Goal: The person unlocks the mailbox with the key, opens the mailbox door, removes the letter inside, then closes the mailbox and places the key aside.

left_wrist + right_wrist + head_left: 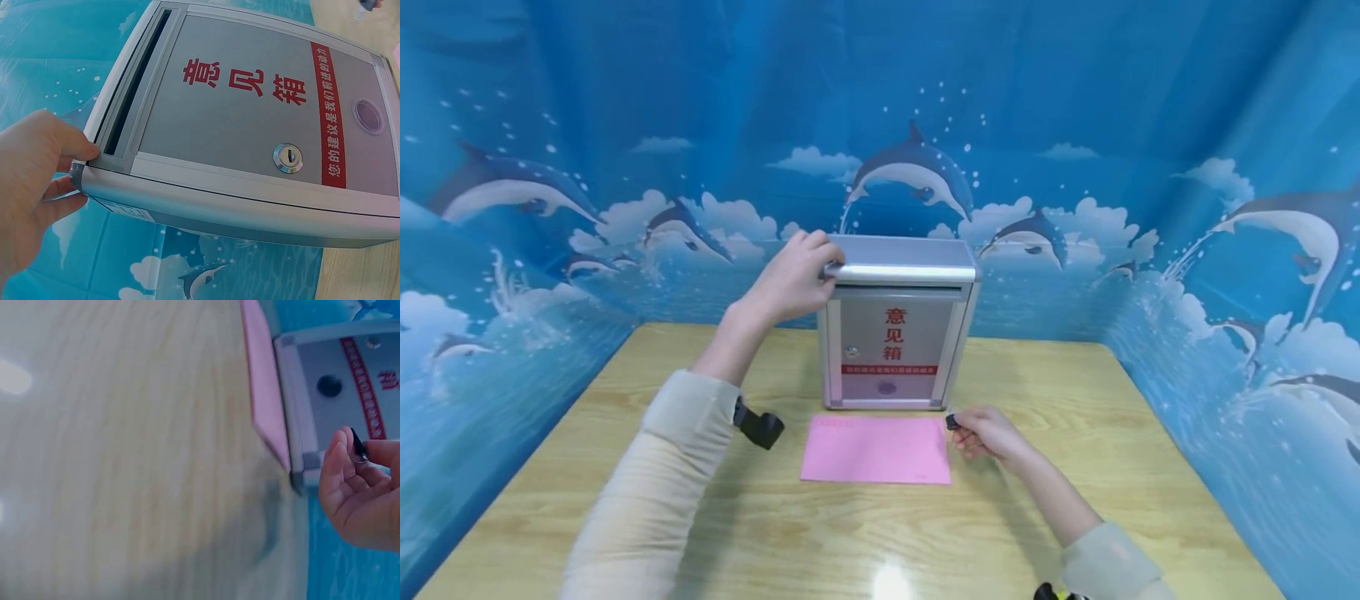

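A silver-grey suggestion box (917, 325) with red lettering stands upright at the back of the table. My left hand (796, 277) grips its upper left corner, thumb on the front edge beside the dark slot (139, 81). On the box's front door is a round key lock (288, 157). Between thumb and fingers, my right hand (992, 435) pinches a small key (359, 446) with a black head and a thin ring, just right of the box's foot. In front of the box lies a pink envelope (876, 450), flat on the table, close to the right hand but not held.
The wooden table (820, 533) extends around the box and envelope. A blue curtain (737, 100) printed with dolphins and waves closes off the back and both sides, close behind the box. Black straps (758, 425) hang at the wrists.
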Available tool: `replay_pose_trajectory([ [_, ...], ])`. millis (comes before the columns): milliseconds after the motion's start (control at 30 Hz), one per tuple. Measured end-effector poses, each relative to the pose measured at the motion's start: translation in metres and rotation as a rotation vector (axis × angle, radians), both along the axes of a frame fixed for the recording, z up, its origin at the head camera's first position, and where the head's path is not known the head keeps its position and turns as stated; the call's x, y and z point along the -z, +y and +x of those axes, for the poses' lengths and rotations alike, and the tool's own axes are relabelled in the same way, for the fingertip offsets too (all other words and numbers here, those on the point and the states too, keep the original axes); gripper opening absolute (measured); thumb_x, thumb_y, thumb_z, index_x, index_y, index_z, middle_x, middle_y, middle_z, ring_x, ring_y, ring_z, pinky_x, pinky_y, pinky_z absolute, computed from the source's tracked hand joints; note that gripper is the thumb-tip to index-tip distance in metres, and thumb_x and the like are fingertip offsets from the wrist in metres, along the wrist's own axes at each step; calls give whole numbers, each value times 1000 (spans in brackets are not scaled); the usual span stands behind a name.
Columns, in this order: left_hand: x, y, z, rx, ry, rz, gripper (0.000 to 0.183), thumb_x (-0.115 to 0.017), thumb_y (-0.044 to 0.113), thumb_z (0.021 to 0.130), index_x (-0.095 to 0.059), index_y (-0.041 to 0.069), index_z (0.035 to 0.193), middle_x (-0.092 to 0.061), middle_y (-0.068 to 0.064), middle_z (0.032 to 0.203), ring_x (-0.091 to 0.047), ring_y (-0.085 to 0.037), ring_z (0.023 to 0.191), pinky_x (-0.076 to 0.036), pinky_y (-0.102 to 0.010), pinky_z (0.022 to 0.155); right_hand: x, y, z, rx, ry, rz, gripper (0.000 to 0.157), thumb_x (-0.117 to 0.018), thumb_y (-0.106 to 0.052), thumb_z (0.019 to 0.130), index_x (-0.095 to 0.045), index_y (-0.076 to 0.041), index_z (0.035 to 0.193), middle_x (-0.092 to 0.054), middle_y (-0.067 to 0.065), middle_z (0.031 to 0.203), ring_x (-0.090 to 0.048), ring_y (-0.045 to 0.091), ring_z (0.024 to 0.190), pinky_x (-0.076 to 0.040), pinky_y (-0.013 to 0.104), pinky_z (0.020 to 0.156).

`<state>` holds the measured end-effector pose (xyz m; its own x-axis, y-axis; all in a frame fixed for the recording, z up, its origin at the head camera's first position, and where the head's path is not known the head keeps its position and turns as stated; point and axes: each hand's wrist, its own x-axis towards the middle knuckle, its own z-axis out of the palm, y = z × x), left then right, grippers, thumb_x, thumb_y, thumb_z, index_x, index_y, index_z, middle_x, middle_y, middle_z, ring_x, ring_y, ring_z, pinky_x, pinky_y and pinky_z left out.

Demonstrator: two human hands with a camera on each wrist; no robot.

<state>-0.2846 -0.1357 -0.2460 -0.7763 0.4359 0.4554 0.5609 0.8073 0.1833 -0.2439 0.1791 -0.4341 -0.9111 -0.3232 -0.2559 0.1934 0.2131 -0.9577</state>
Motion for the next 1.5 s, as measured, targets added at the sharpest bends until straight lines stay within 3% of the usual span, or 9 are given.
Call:
replay_pose_trajectory([
  [367,-4,-6,4,-13,10,4,22,-59,7,89,-61,4,110,-52,-9,105,-44,-26,101,-40,-40,87,19,1,0,82,36,336,22,-49,-10,93,-58,8,85,-59,4,54,-52,7,42,-43,19,40],
  [533,-4,-6,4,-16,11,6,22,-58,7,89,-61,4,111,-52,-9,105,-43,-26,102,-40,-40,87,25,-2,0,124,22,387,21,-53,-13,91,-59,3,77,-55,3,50,-47,7,38,-39,17,36],
  [933,-1,-4,1,18,57,-17,21,-58,7,89,-61,4,110,-52,-10,104,-43,-26,98,-41,-40,84,34,1,-1,99,103,536,31,-60,-18,86,-54,-5,59,-47,0,42,-39,6,33,-31,17,32],
  [1500,12,-5,-3,29,188,-48,23,-58,10,89,-60,3,111,-54,-12,107,-47,-26,97,-41,-39,83,31,4,5,84,166,647,30,-61,-19,87,-55,-6,61,-50,3,47,-43,9,36,-41,22,36],
])
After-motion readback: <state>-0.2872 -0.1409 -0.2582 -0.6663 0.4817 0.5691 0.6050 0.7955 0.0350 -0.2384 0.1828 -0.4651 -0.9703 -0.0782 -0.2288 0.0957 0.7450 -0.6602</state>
